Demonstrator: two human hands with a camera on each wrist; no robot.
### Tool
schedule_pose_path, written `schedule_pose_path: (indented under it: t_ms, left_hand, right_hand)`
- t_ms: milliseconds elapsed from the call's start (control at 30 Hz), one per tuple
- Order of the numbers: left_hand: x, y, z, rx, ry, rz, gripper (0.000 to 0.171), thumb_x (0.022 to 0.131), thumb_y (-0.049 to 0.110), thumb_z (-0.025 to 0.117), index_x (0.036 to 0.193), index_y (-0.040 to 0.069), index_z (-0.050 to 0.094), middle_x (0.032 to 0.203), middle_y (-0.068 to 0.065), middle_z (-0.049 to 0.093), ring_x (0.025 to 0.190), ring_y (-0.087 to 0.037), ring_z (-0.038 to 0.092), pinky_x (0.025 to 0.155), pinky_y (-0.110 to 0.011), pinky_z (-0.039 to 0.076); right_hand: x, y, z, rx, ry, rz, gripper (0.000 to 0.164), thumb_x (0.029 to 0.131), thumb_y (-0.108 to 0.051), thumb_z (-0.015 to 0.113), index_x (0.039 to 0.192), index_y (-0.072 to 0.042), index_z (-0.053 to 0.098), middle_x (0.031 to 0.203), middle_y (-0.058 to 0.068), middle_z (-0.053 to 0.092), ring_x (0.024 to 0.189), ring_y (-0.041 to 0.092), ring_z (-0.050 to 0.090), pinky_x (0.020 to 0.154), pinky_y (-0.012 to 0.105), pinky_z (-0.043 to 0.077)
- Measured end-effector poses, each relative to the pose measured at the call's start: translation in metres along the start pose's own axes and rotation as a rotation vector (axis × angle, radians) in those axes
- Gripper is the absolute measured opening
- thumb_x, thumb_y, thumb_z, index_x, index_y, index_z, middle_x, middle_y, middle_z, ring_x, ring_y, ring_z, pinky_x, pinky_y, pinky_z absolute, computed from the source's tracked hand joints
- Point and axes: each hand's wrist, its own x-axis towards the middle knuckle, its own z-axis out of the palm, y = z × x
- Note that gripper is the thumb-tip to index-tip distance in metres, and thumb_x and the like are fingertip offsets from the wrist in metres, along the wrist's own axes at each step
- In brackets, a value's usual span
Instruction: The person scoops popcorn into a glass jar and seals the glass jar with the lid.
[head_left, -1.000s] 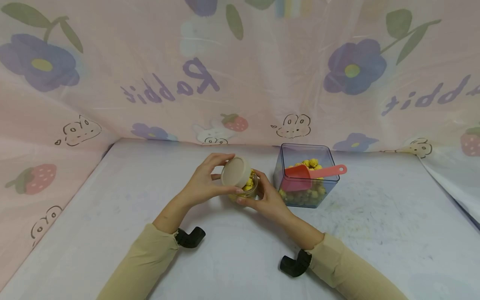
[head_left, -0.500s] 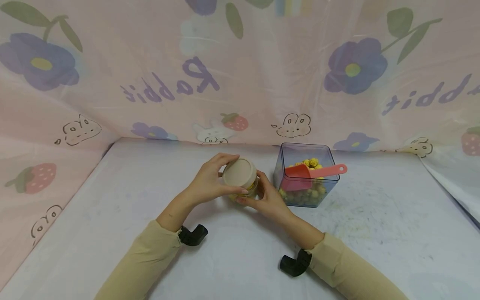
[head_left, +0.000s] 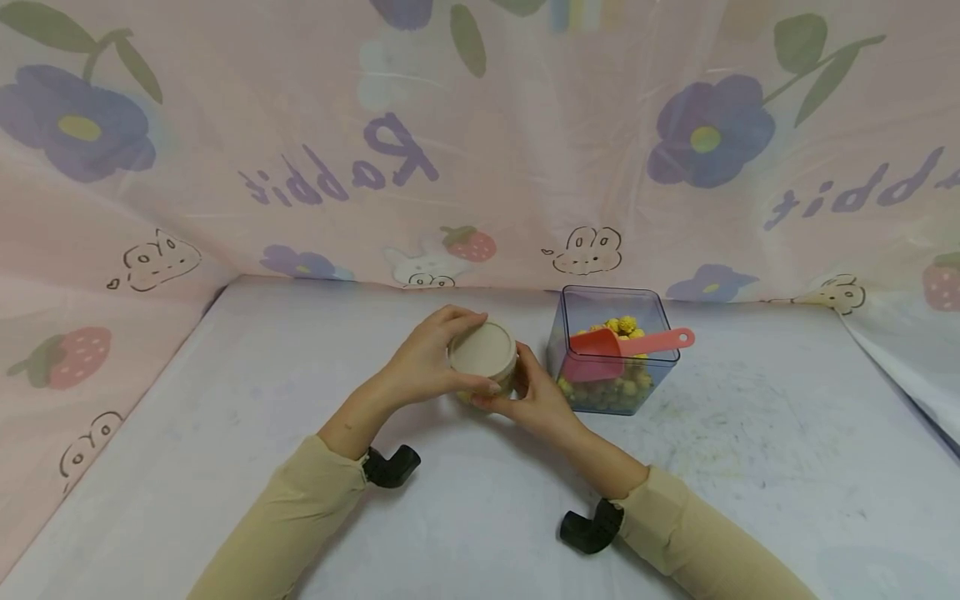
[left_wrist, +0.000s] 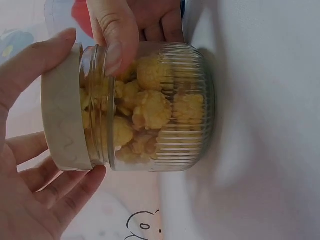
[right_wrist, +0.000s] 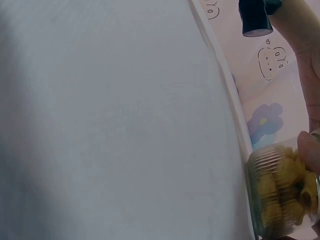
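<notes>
A glass jar (left_wrist: pixel 160 110) with a ribbed lower part stands on the table, holding yellow popcorn (left_wrist: pixel 150 107). On its mouth sits a beige lid (head_left: pixel 483 350), with the threaded glass neck visible below the lid in the left wrist view. My left hand (head_left: pixel 423 358) grips the lid by its rim, thumb on one side and fingers on the other. From the right, my right hand (head_left: pixel 543 404) holds the jar's body, its thumb near the neck. The right wrist view shows only part of the jar at its lower right edge.
Right of my hands stands a clear bluish square bin (head_left: pixel 611 290) with more popcorn (head_left: pixel 626 325) inside. A red scoop (head_left: pixel 596 362) lies in it, its pink handle sticking out over the right rim. A patterned pink curtain (head_left: pixel 510 167) borders the table's back and left.
My left hand has moved slightly right with the lid, which was tilted beside the jar's open mouth and now lies flat over it. The right hand has stayed on the jar.
</notes>
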Motion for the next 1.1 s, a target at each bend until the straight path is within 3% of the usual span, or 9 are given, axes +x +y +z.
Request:
schedule_pose_path:
  t_ms: [367,1100]
  left_hand:
    - [0.002,-0.0004,0.0007,0.036,-0.032,0.026,0.086,0.065,0.032,0.089,0.137,0.002,0.051,0.132,-0.012,0.052,0.12,-0.027,0.049,0.099,-0.045,0.044]
    - [0.0046,-0.0005,0.0006,0.05,-0.077,0.041,0.083,0.066,0.03,0.088,0.136,0.001,0.052,0.13,-0.011,0.052,0.121,-0.027,0.047,0.099,-0.044,0.044]
  right_hand:
    - [0.0002,0.0013,0.0011,0.026,-0.014,-0.037,0.08,0.079,-0.005,0.077,0.145,-0.005,0.031,0.146,0.017,0.041,0.138,0.03,0.036,0.114,0.047,0.029]
    - [-0.0008,-0.0003,0.0008,0.027,-0.013,-0.019,0.081,0.078,-0.002,0.077,0.144,-0.003,0.03,0.146,0.019,0.039,0.138,0.032,0.035,0.115,0.048,0.028]
